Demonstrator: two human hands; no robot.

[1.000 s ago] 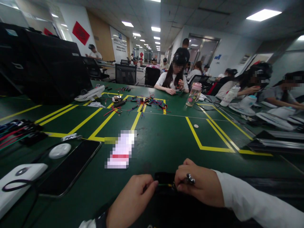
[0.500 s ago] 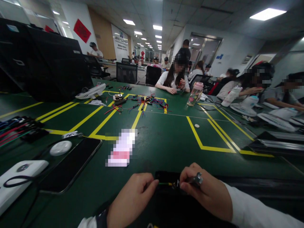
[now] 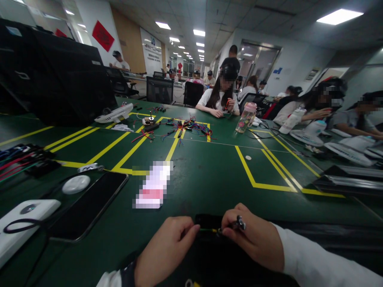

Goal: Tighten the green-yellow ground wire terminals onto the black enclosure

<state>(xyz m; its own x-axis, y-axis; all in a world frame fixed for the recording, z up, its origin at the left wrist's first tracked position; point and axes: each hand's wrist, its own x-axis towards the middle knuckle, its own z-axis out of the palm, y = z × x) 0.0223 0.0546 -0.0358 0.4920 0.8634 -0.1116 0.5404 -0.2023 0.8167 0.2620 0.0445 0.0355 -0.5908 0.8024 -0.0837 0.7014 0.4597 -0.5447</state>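
Observation:
My left hand [image 3: 167, 249], low and left of centre, pinches the left end of a thin green wire [image 3: 206, 230]. To its right, my right hand [image 3: 255, 239] is closed round a small silver metal tool [image 3: 240, 223], whose end sticks out above the fingers. The wire runs toward my right fingertips, with a yellow part and a small shiny piece near them. A black object [image 3: 206, 218] lies behind and under the wire; its shape is lost in the dark.
A black phone [image 3: 89, 207] and a white power bank [image 3: 26, 223] lie left, near a round white disc [image 3: 76, 184]. Tangled wires [image 3: 188, 125] and a pink-lidded bottle [image 3: 246, 117] stand farther back. A person [image 3: 220, 95] sits across the green table [image 3: 209, 179].
My right hand has shifted slightly left toward my left hand, and the metal tool has turned in it. My left hand has stayed almost in place.

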